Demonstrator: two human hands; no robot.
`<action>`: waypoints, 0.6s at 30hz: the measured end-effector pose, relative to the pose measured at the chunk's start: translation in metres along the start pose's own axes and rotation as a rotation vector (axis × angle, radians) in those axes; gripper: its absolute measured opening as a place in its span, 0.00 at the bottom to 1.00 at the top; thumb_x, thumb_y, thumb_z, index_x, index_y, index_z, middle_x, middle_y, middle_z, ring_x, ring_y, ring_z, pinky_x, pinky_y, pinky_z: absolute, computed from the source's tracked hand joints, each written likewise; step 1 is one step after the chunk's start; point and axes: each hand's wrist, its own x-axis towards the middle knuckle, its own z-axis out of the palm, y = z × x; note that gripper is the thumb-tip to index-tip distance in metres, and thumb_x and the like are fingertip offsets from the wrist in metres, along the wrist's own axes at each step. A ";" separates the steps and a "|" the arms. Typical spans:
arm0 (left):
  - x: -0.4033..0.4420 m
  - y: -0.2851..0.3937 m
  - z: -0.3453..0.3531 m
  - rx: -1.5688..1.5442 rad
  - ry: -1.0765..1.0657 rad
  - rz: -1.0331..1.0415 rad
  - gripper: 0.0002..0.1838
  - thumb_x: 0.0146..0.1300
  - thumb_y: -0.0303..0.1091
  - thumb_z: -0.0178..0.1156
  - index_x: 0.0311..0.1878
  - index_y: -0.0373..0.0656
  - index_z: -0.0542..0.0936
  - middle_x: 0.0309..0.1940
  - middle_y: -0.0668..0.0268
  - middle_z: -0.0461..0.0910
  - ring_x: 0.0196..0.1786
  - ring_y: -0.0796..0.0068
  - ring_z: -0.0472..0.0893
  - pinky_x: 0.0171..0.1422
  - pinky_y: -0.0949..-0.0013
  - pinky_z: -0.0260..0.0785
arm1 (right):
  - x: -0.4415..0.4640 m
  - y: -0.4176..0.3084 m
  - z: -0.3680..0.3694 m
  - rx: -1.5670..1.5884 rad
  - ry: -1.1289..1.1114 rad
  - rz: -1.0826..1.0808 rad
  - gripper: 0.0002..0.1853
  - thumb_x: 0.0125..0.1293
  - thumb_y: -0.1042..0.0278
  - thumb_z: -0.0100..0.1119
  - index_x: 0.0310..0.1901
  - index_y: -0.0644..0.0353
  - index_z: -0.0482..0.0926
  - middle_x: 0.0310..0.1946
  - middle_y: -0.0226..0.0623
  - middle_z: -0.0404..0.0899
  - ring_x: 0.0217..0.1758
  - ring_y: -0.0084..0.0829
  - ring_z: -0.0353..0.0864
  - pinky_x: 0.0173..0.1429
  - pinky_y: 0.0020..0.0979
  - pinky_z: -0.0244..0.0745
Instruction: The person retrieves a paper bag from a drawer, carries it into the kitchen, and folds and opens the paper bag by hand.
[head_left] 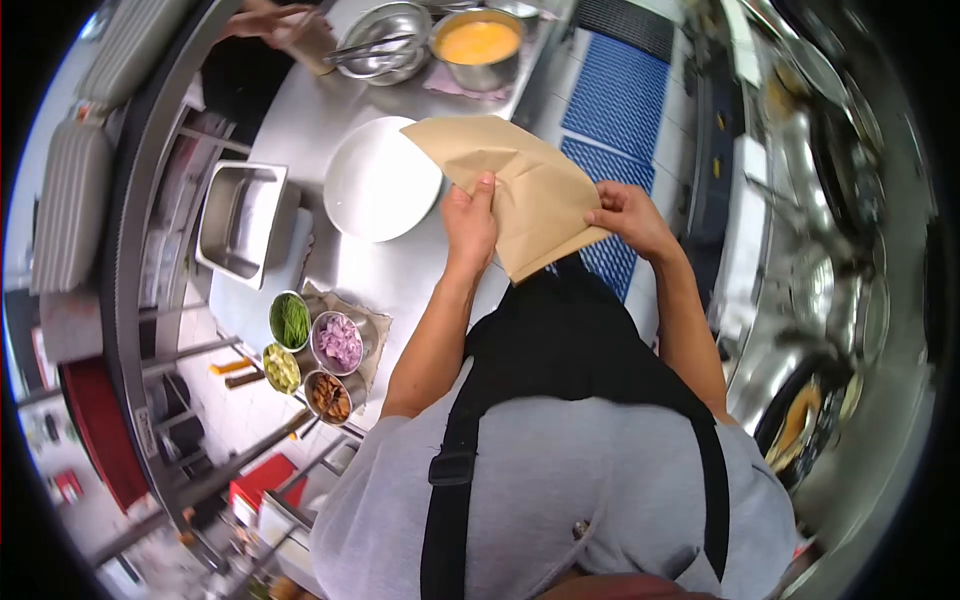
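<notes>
No readable text.
Nothing legible on the brown paper [545, 190], nor on the white plate [372, 180] left of it.

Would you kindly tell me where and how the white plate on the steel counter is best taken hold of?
I'd pinch the white plate by its rim, coming from the side facing the metal cups. It is round and rests on the counter; that edge shows clear, while the brown paper overlaps the opposite edge in this view. The left hand, holding the paper, may need freeing first.
</notes>
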 end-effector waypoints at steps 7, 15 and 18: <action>0.033 0.022 -0.014 0.241 0.471 0.201 0.10 0.79 0.31 0.57 0.53 0.32 0.79 0.47 0.62 0.86 0.43 0.76 0.82 0.51 0.68 0.76 | 0.067 -0.066 -0.022 0.198 -0.470 -0.243 0.34 0.67 0.76 0.69 0.73 0.69 0.69 0.51 0.36 0.85 0.53 0.22 0.83 0.62 0.28 0.77; 0.032 0.067 0.013 0.044 0.655 0.240 0.16 0.77 0.27 0.57 0.63 0.32 0.75 0.54 0.57 0.84 0.50 0.67 0.86 0.56 0.63 0.80 | 0.128 -0.125 -0.007 0.217 -0.213 -0.383 0.14 0.67 0.82 0.68 0.54 0.70 0.82 0.40 0.33 0.87 0.41 0.20 0.85 0.50 0.23 0.81; 0.023 0.073 0.012 0.070 0.629 0.338 0.18 0.76 0.27 0.57 0.65 0.32 0.73 0.56 0.56 0.83 0.53 0.65 0.86 0.58 0.62 0.80 | 0.139 -0.140 -0.003 0.242 -0.205 -0.394 0.12 0.66 0.82 0.70 0.51 0.69 0.83 0.39 0.34 0.87 0.41 0.19 0.85 0.49 0.22 0.80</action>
